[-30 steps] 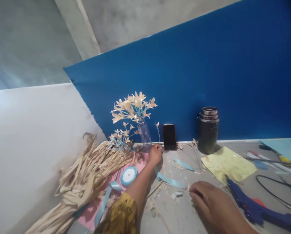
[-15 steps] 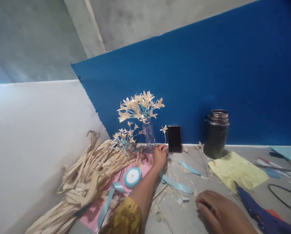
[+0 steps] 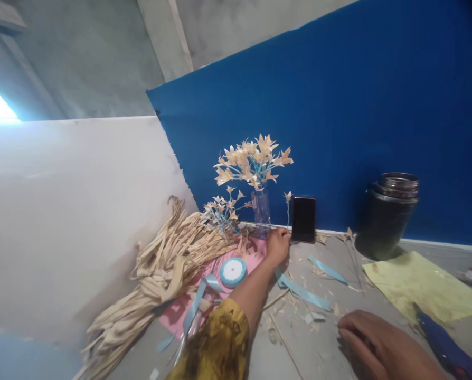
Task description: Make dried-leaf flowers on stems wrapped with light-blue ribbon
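Observation:
My left hand (image 3: 279,247) reaches to the back of the table, its fingers pinched at the base of a single artificial flower (image 3: 288,196) with a blue-wrapped stem. The flower stands upright between a clear vase (image 3: 261,212) and a phone (image 3: 303,219). In the vase is a bunch of cream flowers (image 3: 255,158) on blue stems. Smaller flowers (image 3: 223,210) form a cluster left of it. My right hand (image 3: 384,343) rests near the front of the table with curled fingers; their inner side is hidden.
Dried husk strips (image 3: 160,285) lie at left beside pink paper (image 3: 176,316) and a roll of light blue ribbon (image 3: 233,272). Cut ribbon (image 3: 305,296) and scraps litter the middle. At right are a black flask (image 3: 388,219), yellow paper (image 3: 426,285) and a blue glue gun (image 3: 444,338).
The view has swung left, so everything sits farther right in the picture. My left hand keeps its pinch by the flower stem, and my right hand stays curled on the table.

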Action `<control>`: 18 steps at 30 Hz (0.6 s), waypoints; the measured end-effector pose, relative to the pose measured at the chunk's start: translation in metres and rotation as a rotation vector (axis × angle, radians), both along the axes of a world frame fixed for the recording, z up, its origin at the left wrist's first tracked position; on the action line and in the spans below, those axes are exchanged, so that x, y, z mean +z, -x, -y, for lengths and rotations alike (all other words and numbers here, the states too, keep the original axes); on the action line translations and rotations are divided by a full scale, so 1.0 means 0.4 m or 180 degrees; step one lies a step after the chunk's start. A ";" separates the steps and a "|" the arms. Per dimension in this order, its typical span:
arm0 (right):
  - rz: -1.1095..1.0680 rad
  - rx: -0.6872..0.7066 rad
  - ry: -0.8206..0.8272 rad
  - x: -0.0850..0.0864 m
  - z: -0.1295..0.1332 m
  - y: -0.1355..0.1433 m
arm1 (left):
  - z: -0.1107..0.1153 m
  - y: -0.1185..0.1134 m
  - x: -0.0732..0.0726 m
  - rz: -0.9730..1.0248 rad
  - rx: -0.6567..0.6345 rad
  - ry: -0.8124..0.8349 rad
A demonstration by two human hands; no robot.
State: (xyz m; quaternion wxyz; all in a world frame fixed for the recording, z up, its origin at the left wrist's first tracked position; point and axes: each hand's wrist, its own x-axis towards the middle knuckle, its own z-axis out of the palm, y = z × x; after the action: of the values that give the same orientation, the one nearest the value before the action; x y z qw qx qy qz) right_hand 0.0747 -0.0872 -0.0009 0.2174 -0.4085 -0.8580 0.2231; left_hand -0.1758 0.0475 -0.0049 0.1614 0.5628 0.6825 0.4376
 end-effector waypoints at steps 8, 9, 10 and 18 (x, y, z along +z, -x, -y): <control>0.0210 0.0002 0.0013 0.018 0.007 0.003 | -0.008 -0.001 -0.007 0.0147 0.0019 0.0085; 0.0218 0.0019 0.0014 0.019 0.008 0.003 | -0.009 -0.003 -0.007 0.0166 0.0064 0.0087; 0.0217 0.0024 0.0007 0.019 0.009 0.003 | -0.009 -0.005 -0.006 0.0183 0.0120 0.0089; -0.0155 -0.0105 0.0052 0.001 0.018 -0.001 | 0.034 -0.022 0.076 0.0303 0.0596 -0.0136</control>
State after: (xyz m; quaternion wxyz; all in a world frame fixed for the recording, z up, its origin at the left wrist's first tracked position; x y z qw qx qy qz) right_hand 0.0751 -0.0943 -0.0005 0.2385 -0.4187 -0.8437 0.2364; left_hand -0.1670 0.0340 0.0257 0.1401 0.4785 0.7141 0.4914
